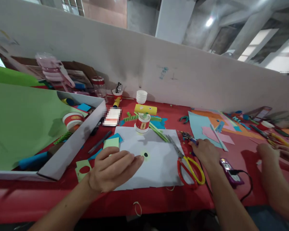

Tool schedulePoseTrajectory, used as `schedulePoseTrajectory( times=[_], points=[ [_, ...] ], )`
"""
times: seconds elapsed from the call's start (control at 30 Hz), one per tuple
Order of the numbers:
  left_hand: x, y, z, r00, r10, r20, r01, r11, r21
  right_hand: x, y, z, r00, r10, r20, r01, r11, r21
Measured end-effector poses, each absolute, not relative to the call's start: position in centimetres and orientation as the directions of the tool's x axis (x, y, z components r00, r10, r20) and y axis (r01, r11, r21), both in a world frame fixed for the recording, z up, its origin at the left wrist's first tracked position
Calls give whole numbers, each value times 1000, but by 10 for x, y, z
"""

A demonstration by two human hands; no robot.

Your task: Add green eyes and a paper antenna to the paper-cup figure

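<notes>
Black-dotted disc (145, 155) sits over the white sheet (156, 175) at the half-curled fingertips of the left hand (115, 168), can't tell if pinched; right hand (206, 154) bends round a dark tool (188, 136), hold unclear, and swinging inward could clip the scissors (181, 156), shoving the sheet askew.

Red table (178, 200), white paper (161, 154), scissors (181, 156) handled in red and yellow, red-and-white cup (142, 123), yellow tube (148, 110)
</notes>
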State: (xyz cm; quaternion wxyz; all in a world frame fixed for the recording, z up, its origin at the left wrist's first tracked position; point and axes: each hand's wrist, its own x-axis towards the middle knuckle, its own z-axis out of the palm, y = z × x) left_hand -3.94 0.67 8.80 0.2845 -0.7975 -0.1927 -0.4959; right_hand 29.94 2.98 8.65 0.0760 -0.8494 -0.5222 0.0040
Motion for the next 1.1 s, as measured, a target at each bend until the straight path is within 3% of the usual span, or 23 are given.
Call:
schedulePoseTrajectory(
  times=[0.03, 0.1, 0.17, 0.23, 0.33, 0.43, 0.53, 0.63, 0.73, 0.83, 0.93, 1.03, 1.1],
  points=[
    [-42, 7, 91, 489, -35, 872, 566, -748, -347, 289, 26, 92, 396, 912, 108, 911, -375, -171],
    [-46, 9, 93, 522, -96, 848, 536, -736, -414, 265, 18, 104, 158, 984, 86, 894, -106, -435],
    [-48, 10, 92, 520, -118, 846, 513, -749, -419, 239, 10, 119, -173, 985, 13, 711, 134, -690],
    [-50, 10, 89, 531, -130, 837, 485, -764, -426, 216, 5, 133, -371, 928, -8, 582, 227, -781],
    [-50, 8, 89, 560, -55, 827, 437, -828, -351, 194, 5, 149, -519, 852, 66, 500, 365, -785],
    [-48, 7, 95, 623, 298, 723, 442, -897, -10, 185, 12, 158, -672, 729, 135, 440, 538, -718],
    [-46, 9, 99, 640, 562, 524, 491, -824, 284, 181, 20, 162, -750, 649, 127, 439, 633, -638],
    [-49, 13, 94, 595, 655, 466, 514, -756, 406, 179, 23, 166, -781, 614, 113, 445, 675, -588],
    [-54, 19, 90, 513, 680, 524, 480, -733, 481, 179, 20, 170, -774, 624, 113, 474, 688, -550],
    [-58, 22, 93, 584, 678, 447, 419, -723, 549, 181, 10, 170, -723, 667, 179, 523, 698, -489],
    [-58, 17, 100, 672, 628, 393, 426, -761, 489, 187, -8, 157, -600, 682, 418, 608, 729, -315],
    [-51, 0, 102, 530, 456, 715, 489, -853, 182, 197, -30, 132, -448, 471, 759, 735, 678, 13],
    [-42, -15, 97, 391, 242, 888, 598, -800, -46, 202, -43, 111, -418, 318, 851, 779, 607, 156]
  ],
)
